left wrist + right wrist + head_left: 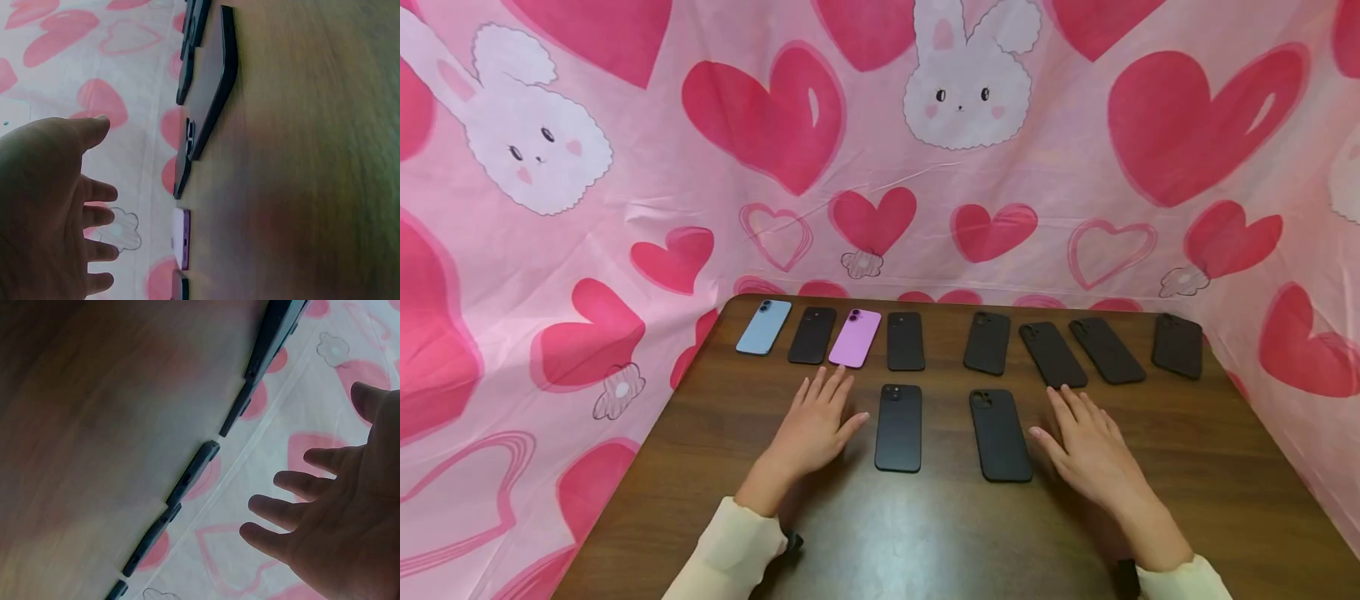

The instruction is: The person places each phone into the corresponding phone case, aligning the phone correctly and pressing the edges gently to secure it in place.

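Note:
With fingers spread straight, my left hand (815, 427) hovers over the table, left of a dark grey phone (898, 429) lying back up. Its fingertips overlap the lower end of a pink phone (855, 339) in the head view. The left wrist view shows the palm and fingers of that hand (56, 200) holding nothing. My right hand (1093, 446), also outstretched, is just right of a black phone case (1001, 436) with a camera cutout. In the right wrist view that hand (331, 494) holds nothing; black cases (192, 474) stand edge-on beyond it.
Along the back of the wooden table (880, 542) lie a light blue phone (763, 327), black phones (812, 336) either side of the pink one, and several black cases (1053, 355) to the right. A pink cloth (880, 167) with hearts and rabbits hangs behind.

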`<act>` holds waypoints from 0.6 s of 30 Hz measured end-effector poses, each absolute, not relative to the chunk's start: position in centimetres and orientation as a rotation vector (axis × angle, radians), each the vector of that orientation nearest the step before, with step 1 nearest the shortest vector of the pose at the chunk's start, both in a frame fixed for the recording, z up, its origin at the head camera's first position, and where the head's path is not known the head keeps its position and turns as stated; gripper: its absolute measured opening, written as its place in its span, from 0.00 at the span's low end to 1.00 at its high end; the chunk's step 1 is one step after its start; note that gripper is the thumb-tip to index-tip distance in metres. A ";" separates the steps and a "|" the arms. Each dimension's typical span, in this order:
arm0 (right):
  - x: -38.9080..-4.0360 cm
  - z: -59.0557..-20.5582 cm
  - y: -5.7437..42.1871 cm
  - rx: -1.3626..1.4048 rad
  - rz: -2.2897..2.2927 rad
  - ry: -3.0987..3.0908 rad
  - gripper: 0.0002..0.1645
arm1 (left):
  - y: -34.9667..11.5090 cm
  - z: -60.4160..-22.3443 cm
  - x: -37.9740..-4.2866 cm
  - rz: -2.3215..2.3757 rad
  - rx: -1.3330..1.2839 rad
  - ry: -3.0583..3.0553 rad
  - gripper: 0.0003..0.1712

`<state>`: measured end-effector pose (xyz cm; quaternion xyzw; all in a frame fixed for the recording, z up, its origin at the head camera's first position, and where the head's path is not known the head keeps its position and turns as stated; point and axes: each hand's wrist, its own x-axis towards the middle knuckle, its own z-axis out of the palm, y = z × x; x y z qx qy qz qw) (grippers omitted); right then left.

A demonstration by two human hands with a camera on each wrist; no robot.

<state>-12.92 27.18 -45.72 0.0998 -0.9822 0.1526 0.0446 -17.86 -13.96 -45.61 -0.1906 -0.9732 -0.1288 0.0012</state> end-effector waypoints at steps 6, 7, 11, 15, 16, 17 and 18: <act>-13.3 -45.8 26.1 0.354 0.444 -2.965 0.44 | -12.9 -45.8 -18.0 -0.390 -0.617 -3.076 0.43; -13.3 -45.8 25.9 0.358 0.447 -2.967 0.44 | -12.7 -45.8 -18.0 -0.395 -0.619 -3.083 0.43; -13.5 -45.7 25.2 0.349 0.463 -2.985 0.44 | -12.2 -45.7 -18.1 -0.412 -0.630 -3.093 0.43; -13.7 -45.9 24.7 0.332 0.482 -2.996 0.45 | -11.8 -45.8 -18.3 -0.408 -0.638 -3.098 0.43; -13.8 -45.9 24.6 0.329 0.484 -2.997 0.45 | -11.6 -45.9 -18.4 -0.407 -0.638 -3.101 0.43; -13.8 -45.9 24.4 0.326 0.485 -2.997 0.45 | -11.5 -45.9 -18.5 -0.399 -0.638 -3.103 0.43; -13.9 -45.9 24.3 0.325 0.485 -2.999 0.44 | -11.4 -46.0 -18.5 -0.394 -0.639 -3.104 0.43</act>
